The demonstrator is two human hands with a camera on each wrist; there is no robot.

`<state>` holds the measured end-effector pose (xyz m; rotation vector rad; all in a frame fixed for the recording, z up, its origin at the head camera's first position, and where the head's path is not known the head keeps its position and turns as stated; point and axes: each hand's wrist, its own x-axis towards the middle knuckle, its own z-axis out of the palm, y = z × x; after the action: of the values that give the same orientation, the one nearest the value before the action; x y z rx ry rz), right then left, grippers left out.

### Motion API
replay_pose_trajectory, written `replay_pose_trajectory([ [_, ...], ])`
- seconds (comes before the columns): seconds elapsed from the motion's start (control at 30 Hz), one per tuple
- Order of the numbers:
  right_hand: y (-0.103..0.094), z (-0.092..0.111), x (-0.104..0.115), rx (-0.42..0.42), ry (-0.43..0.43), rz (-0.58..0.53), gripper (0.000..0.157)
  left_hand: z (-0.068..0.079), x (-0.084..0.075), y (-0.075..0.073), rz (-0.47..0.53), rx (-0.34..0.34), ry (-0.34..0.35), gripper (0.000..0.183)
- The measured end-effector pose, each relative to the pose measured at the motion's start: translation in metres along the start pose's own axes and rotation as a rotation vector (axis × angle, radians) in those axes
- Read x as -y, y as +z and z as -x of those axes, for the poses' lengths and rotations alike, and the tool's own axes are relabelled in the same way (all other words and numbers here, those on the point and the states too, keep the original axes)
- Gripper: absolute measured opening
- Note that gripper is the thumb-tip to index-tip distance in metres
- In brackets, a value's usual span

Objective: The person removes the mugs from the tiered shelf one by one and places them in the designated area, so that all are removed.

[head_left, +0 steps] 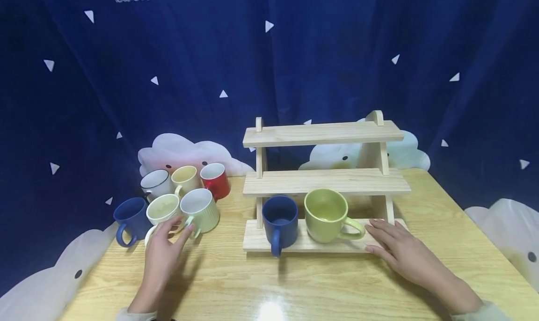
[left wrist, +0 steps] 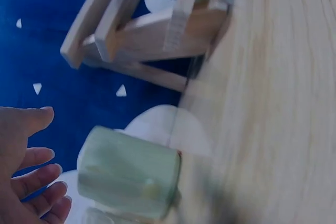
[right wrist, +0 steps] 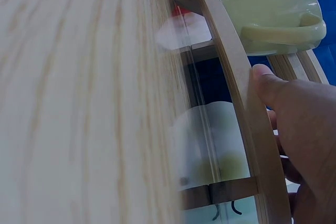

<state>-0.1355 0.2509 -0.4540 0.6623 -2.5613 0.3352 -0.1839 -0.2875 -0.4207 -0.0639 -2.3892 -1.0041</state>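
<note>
My left hand (head_left: 164, 246) is over the front of a group of mugs, nearest the handle of a pale green ribbed mug (head_left: 204, 213). In the left wrist view its fingers (left wrist: 39, 174) are spread and stand apart from that green mug (left wrist: 128, 171). A cream mug (head_left: 163, 208) is just behind the fingers; another pale rim is mostly hidden by the hand. My right hand (head_left: 404, 248) rests on the right end of the bottom shelf of a wooden rack (head_left: 324, 183), thumb at its front edge. Beside it, a yellow-green mug (head_left: 326, 215) and a dark blue mug (head_left: 281, 218) stand on that shelf.
Around the left group are a blue mug (head_left: 132, 220), a white mug with dark rim (head_left: 157, 185), a pale yellow mug (head_left: 186, 179) and a red mug (head_left: 216, 180). A dark blue curtain (head_left: 269, 68) hangs behind the wooden table (head_left: 236, 279).
</note>
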Motion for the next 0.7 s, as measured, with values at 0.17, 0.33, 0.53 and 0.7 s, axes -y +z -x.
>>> replay_pose_trajectory([
  [0.17, -0.001, -0.001, 0.002, 0.002, 0.014, 0.001, 0.051, 0.003, -0.015, -0.003, 0.018, 0.044, 0.063, 0.038],
  [0.33, -0.001, -0.001, 0.001, 0.005, 0.01, 0.001, 0.051, 0.007, -0.034, -0.001, 0.045, 0.117, 0.084, 0.037],
  [0.53, -0.001, -0.001, 0.001, 0.006, 0.016, 0.004, 0.051, 0.013, -0.054, 0.007, 0.113, 0.229, 0.064, 0.04],
  [0.7, -0.001, 0.0, 0.002, 0.005, 0.012, 0.011, 0.051, 0.02, -0.066, 0.017, 0.174, 0.299, 0.083, 0.041],
])
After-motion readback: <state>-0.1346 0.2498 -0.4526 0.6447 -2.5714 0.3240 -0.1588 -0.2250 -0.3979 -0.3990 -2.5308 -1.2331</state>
